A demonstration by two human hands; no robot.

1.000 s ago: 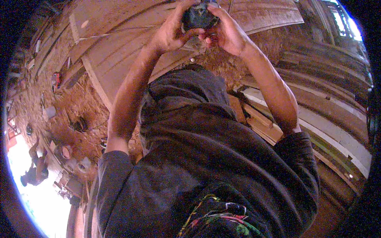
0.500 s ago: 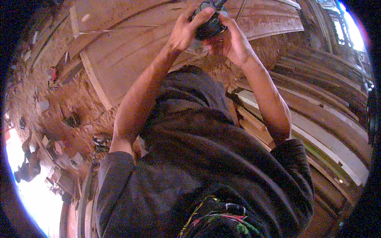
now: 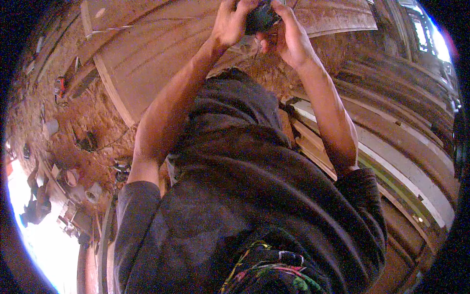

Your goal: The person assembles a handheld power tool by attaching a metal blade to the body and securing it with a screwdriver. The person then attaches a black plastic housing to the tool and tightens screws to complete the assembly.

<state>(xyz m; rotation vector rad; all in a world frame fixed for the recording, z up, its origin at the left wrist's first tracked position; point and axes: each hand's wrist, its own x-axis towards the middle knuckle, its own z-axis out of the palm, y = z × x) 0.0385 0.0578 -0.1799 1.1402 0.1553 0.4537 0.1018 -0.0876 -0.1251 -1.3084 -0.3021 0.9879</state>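
At the top edge of the head view I hold a dark, rounded tool (image 3: pixel 263 19) out in front of me, partly cut off by the frame. My left hand (image 3: pixel 232 22) is closed on its left side, thumb on top. My right hand (image 3: pixel 293 41) grips the other side, with its thumb at the upper edge and some fingers curled underneath. The exact kind of tool does not show. Beneath and beyond my hands lies a broad brown wooden panel (image 3: pixel 166 63) with a pale edge.
Long boards (image 3: pixel 401 161) are stacked along my right. On the reddish-brown ground to my left lie a red and black tool (image 3: pixel 59 87), a pale cup-shaped thing (image 3: pixel 50 128) and a roll-like ring (image 3: pixel 93 192). A dark figure (image 3: pixel 36 203) shows against bright light at far left.
Both hands and the dark tool have moved slightly up and away from me, so more of the tool is cut off by the top edge. My grip looks much the same.
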